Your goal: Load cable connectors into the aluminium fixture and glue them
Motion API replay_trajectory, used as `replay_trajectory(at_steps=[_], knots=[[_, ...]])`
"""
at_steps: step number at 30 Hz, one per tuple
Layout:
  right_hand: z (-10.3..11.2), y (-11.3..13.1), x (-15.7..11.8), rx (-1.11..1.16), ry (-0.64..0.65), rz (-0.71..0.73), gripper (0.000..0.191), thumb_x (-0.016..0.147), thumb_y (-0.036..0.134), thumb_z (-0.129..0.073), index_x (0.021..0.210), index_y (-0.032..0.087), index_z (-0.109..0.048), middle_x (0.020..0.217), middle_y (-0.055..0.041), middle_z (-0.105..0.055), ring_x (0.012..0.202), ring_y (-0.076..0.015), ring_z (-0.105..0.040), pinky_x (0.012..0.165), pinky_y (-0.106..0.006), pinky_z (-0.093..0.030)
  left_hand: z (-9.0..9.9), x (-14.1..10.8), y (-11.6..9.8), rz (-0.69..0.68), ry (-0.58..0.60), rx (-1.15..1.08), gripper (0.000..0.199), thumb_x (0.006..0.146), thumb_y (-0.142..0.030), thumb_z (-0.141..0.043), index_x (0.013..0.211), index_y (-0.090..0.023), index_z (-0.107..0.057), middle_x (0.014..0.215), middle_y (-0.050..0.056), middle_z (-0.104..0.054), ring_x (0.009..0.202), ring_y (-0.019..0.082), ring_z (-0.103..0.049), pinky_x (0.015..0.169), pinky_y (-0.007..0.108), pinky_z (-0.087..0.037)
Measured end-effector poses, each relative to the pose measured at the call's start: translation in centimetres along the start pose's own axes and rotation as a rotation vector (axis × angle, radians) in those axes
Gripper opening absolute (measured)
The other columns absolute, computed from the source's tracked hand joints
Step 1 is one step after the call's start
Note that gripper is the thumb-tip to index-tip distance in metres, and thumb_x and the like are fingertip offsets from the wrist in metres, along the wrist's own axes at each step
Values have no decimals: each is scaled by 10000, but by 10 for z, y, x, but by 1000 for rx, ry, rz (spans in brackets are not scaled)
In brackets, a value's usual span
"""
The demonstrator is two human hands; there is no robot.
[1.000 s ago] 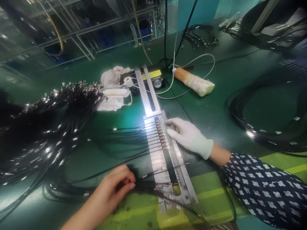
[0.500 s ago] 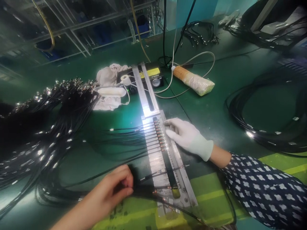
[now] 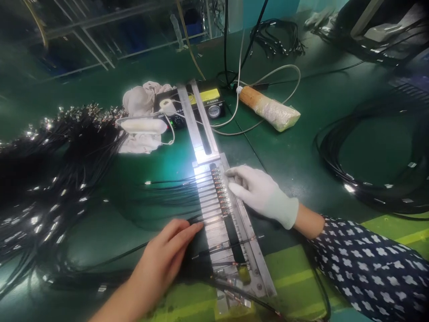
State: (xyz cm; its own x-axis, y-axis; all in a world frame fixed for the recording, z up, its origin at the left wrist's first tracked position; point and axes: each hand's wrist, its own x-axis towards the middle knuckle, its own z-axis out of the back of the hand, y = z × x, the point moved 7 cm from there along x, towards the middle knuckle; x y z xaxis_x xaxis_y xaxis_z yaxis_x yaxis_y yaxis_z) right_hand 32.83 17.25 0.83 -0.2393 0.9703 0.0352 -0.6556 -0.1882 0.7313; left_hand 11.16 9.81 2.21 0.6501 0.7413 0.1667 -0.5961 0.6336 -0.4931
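Observation:
A long slotted metal fixture (image 3: 214, 232) lies lengthwise in front of me. Several thin black cables (image 3: 174, 193) sit side by side in its upper slots, their stripped ends over the dark central channel. My bare left hand (image 3: 167, 252) reaches in from the left with fingers stretched out. Its index fingertip meets the fixture's left edge, beside the lowest of these cables; the thumb is mostly hidden. My right hand (image 3: 259, 190), in a white glove, rests on the right rail, thumb and index finger apart. Loose cable pieces (image 3: 231, 245) lie across the lower slots.
A big bundle of black cables (image 3: 73, 161) spreads on the left. Behind the fixture sit a black control box (image 3: 214, 100), a white cloth (image 3: 140, 141) and a wrapped wooden handle (image 3: 268, 109). Coiled cable (image 3: 335, 170) lies to the right.
My left hand has moved right and slightly up to the fixture, its curled fingers now straightened. My right hand stays on the rail. The view has shifted slightly.

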Motion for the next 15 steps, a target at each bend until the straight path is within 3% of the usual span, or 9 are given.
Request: replay_trajectory(at_steps=[5, 15], knots=[[0, 0, 0, 0, -3, 14, 230, 960, 213, -546, 1166, 180, -644, 1040, -47, -697, 933, -217, -646, 841, -381, -495, -4, 5, -2, -90, 72, 160, 471, 928, -42, -382, 1328, -207, -569, 1063, 77, -656, 877, 142, -669, 779, 191, -542], [1, -2, 1, 16, -17, 35, 205, 946, 186, -558, 1125, 182, -658, 939, -24, -684, 874, -202, -634, 795, -354, -474, -5, 4, 1, -73, 117, 96, 536, 942, -45, -348, 1416, -253, -485, 1103, 74, -629, 932, 141, -647, 812, 182, -518]])
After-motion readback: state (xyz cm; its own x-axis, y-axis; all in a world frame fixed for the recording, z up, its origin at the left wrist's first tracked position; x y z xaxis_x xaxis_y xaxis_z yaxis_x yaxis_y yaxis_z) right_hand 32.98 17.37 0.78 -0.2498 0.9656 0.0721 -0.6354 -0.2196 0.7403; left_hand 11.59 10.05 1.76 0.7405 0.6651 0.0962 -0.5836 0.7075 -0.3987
